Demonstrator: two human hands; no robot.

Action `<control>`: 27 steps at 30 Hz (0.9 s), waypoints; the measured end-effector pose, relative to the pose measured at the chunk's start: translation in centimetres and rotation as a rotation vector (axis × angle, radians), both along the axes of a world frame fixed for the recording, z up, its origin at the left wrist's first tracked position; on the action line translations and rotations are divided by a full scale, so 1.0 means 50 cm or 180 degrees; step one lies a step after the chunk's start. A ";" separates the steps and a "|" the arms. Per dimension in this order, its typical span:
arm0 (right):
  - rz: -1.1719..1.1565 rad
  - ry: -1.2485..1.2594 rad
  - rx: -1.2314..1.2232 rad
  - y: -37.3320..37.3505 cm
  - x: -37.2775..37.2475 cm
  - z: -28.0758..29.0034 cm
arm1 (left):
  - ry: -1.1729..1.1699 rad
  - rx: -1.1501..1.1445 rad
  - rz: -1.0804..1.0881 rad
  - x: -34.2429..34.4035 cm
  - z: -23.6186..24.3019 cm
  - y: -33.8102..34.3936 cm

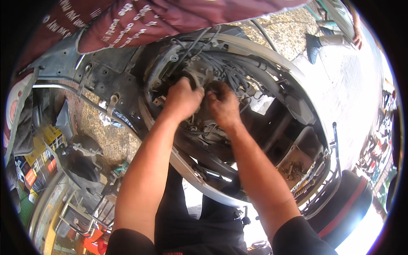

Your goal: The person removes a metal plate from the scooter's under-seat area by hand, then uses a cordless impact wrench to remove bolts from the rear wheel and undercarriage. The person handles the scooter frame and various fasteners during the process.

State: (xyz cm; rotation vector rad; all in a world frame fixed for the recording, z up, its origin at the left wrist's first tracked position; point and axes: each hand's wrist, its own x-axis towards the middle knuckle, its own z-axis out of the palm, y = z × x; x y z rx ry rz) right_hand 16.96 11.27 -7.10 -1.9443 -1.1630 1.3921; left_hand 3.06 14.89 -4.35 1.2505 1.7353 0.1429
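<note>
Both hands reach into the open body of a scooter (304,87), among its engine parts and wiring. My left hand (183,100) is closed with fingers curled at a round, dark, greasy part, whose kind I cannot tell. Just to its right, my right hand (224,106) has its fingers bent and blackened, pinching at something dark that the hand hides. A bundle of dark cables and hoses (231,70) runs behind the hands. More wires and fittings (206,127) lie below them, partly in shadow.
A tray (308,140) holding small metal parts sits at the right inside the scooter body. Maroon printed cloth (148,23) hangs along the top. A black rounded piece with a red stripe (340,208) stands lower right. Boxes (46,163) are at left. Another person's shoe (313,47) shows upper right.
</note>
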 end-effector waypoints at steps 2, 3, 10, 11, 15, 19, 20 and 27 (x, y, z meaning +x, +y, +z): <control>-0.0342 0.0214 -0.0054 -0.010 -0.022 -0.020 | -0.0948 -0.0210 0.0533 0.005 -0.029 0.017; -0.0445 0.0485 -0.0213 -0.011 -0.031 -0.027 | -0.1184 -0.0358 0.0611 0.009 -0.041 0.017; -0.1218 0.1381 -0.0506 0.000 -0.054 -0.047 | -0.1324 -0.0322 0.0668 0.032 -0.057 0.004; -0.1260 0.1461 -0.0504 -0.001 -0.053 -0.047 | -0.1213 -0.0383 0.0650 0.033 -0.053 0.005; -0.1290 0.1821 -0.0467 0.006 -0.049 -0.041 | -0.1261 -0.0330 0.0778 0.037 -0.046 0.019; -0.1359 0.2024 -0.0717 0.007 -0.042 -0.028 | -0.1099 -0.0425 0.0855 0.044 -0.045 0.011; -0.1372 0.2051 -0.0676 0.007 -0.042 -0.028 | -0.1044 -0.0341 0.0842 0.044 -0.045 0.010; -0.1296 0.2120 -0.0467 -0.002 -0.032 -0.052 | -0.1130 -0.0111 0.0777 0.049 -0.047 -0.002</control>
